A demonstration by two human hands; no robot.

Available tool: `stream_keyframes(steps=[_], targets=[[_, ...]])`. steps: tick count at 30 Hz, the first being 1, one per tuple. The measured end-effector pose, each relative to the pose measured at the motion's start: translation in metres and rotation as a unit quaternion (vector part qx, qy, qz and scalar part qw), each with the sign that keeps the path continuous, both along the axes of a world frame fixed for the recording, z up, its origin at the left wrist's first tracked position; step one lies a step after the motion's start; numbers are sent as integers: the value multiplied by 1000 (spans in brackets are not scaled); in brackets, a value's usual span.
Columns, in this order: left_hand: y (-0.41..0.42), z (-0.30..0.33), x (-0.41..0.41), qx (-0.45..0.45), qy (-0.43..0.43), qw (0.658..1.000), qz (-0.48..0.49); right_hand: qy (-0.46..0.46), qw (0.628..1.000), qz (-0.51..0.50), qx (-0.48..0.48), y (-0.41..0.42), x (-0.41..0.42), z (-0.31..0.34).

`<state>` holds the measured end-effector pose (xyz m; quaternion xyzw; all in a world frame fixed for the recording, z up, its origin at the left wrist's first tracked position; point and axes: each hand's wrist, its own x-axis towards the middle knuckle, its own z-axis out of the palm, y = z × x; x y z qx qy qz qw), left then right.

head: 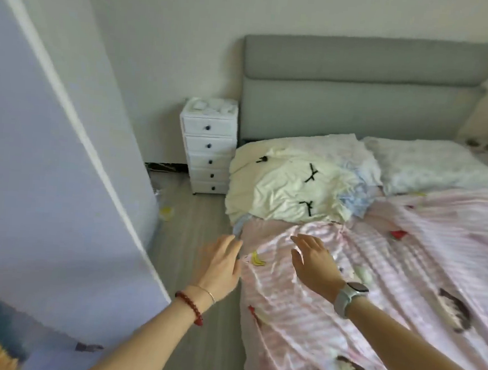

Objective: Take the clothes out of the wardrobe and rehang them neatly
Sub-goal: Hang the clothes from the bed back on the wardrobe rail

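Head | left hand (pixel 220 266), right hand (pixel 314 264): fingers straight, holding nothing | above bedsheet (pixel 375 282)

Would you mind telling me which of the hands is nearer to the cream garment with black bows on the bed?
Right. The right hand hovers over the pink sheet just below the cream garment; the left hand is lower-left, beside the bed's edge.

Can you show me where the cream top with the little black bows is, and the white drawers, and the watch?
cream top (pixel 287 188): head view, middle of its front.
white drawer unit (pixel 208 153): head view, third drawer front.
watch (pixel 351 295): head view, its band on the right wrist.
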<state>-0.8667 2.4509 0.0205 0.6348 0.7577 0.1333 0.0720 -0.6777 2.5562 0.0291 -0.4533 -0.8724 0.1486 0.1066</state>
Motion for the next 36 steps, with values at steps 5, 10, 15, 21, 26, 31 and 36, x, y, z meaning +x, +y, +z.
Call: stream_keyframes(steps=[5,10,15,21,26,31,36], targets=[[110,-12,36,-4,23,996,-90,19,987,-149,-55,46,79,-9],[227,-35,58,-50,7,991,-124,39,958,-264,-106,117,115,-35],[342,-81,51,-129,-8,984,-123,58,928,-327,-165,211,109,-72],[462,-182,34,-205,-26,972,-108,120,873,-406,-243,348,82,-155],[503,-278,27,-271,-23,957,-99,153,835,-448,-280,425,66,-231],[507,-345,19,-330,25,937,-111,211,783,-488,-322,479,65,-287],[504,-362,13,-322,10,939,-122,277,703,-529,-386,502,60,-309]])
